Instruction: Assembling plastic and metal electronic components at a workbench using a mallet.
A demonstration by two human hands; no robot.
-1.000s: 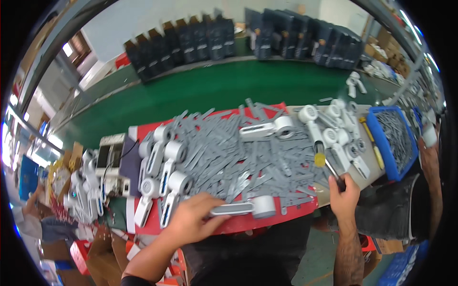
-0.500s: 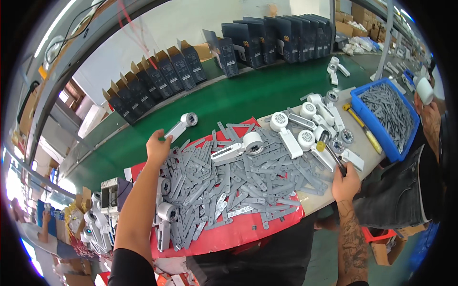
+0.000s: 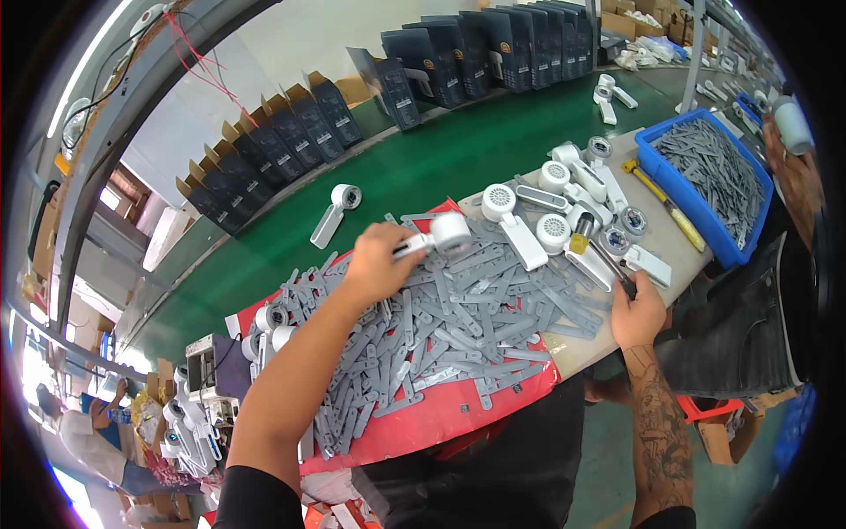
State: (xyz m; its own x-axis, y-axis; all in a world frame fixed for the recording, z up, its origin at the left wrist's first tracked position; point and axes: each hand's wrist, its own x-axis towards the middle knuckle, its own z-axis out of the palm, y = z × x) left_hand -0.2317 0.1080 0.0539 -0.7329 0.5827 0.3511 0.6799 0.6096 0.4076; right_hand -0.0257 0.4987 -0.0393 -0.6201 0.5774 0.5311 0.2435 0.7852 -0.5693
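Note:
My left hand [image 3: 381, 263] is closed round the handle of a white handheld fan [image 3: 451, 231], just above a heap of flat grey plastic strips [image 3: 458, 335]. Its round head is slightly blurred and points right. In my right hand [image 3: 638, 316], at the right edge of the heap, is a small mallet [image 3: 608, 262] with a yellow translucent head. The mallet head lies over several white fan bodies [image 3: 520, 227] grouped on a beige board [image 3: 573, 361]. Another white fan [image 3: 333, 216] rests alone on the green belt [image 3: 282, 256], beyond my left hand.
A blue bin [image 3: 736, 256] of grey strips stands at right, beside a yellow-handled hammer [image 3: 665, 207]. Dark open boxes [image 3: 282, 145] line the far side of the belt. A red sheet [image 3: 423, 432] lies under the strips. Another person's hand [image 3: 793, 167] holds a white part at far right.
My left hand has let go of the fan on the belt, moved right and taken up the fan lying on the strips. My right hand still holds the mallet.

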